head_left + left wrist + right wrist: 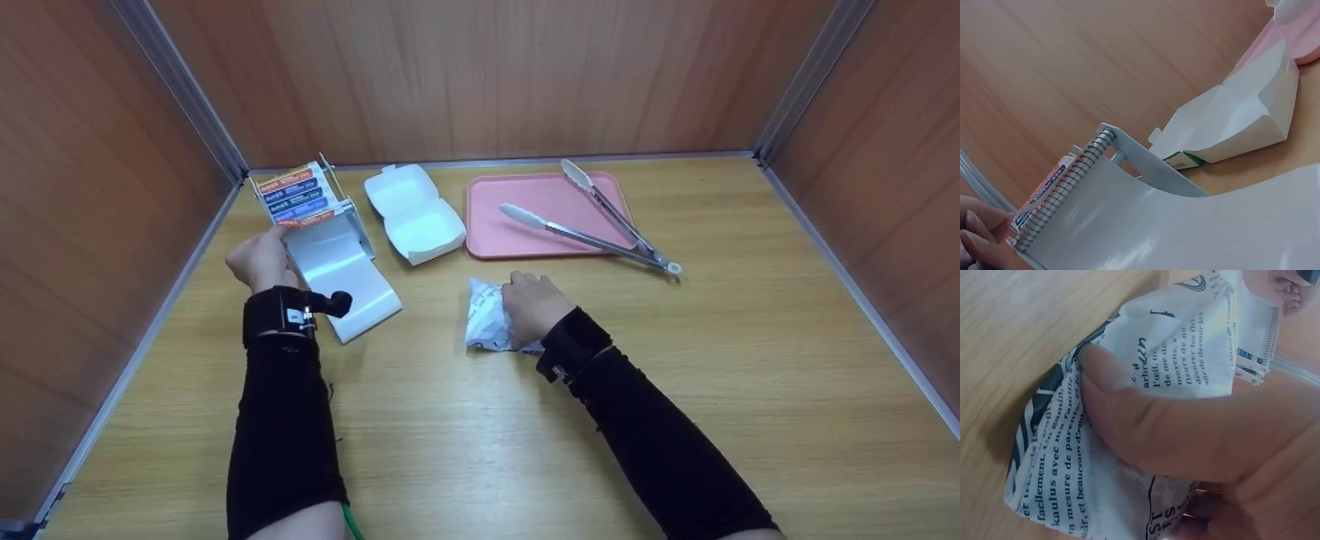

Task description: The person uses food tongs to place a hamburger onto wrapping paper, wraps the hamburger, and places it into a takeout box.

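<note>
At the left, my left hand (261, 261) is at the front corner of a label dispenser (363, 231). Its fingertips pinch the end of an orange-and-blue printed sticker (1044, 194) beside the spring-wound bar (1067, 190). From under that bar a glossy white backing strip (352, 285) runs down over the table. Near the middle, my right hand (534, 306) grips a package wrapped in newsprint-patterned paper (486, 319). The thumb (1129, 416) presses along its folded edge in the right wrist view, while the other fingers are mostly hidden behind it.
An open white clamshell box (424, 225) stands right of the dispenser. Beside it lies a pink tray (487, 240), with spread metal tongs (600, 241) across it and their hinged end past its front right corner. Wood panels (480, 82) enclose the table.
</note>
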Action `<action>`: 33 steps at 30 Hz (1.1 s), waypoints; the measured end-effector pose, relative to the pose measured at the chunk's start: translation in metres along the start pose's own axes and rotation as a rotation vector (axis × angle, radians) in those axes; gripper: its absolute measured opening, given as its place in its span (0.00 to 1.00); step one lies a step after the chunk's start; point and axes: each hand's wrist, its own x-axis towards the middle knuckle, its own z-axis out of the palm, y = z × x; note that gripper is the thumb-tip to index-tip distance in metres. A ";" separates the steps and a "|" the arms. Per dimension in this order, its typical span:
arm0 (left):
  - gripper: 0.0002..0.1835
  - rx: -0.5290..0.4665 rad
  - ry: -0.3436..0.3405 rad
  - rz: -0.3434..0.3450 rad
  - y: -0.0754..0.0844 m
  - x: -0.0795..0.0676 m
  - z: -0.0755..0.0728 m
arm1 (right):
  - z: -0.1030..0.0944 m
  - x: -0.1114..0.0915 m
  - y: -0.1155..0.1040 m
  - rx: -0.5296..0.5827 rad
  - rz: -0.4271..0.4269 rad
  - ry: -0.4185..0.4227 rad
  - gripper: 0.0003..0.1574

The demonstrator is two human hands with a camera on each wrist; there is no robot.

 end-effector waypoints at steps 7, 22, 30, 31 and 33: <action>0.03 0.124 -0.111 0.094 0.007 -0.009 0.008 | 0.001 -0.001 -0.001 -0.015 -0.015 0.020 0.42; 0.06 0.200 -0.867 0.205 -0.030 -0.078 0.032 | 0.002 0.001 0.001 0.017 0.005 0.009 0.43; 0.05 0.406 -1.361 0.036 -0.102 -0.108 0.047 | 0.003 -0.001 0.010 0.070 -0.029 0.065 0.46; 0.05 0.445 -1.399 0.038 -0.111 -0.109 0.049 | 0.003 -0.001 0.011 0.084 -0.033 0.071 0.45; 0.05 0.488 -1.438 0.028 -0.126 -0.111 0.052 | 0.004 -0.001 0.014 0.109 -0.042 0.073 0.46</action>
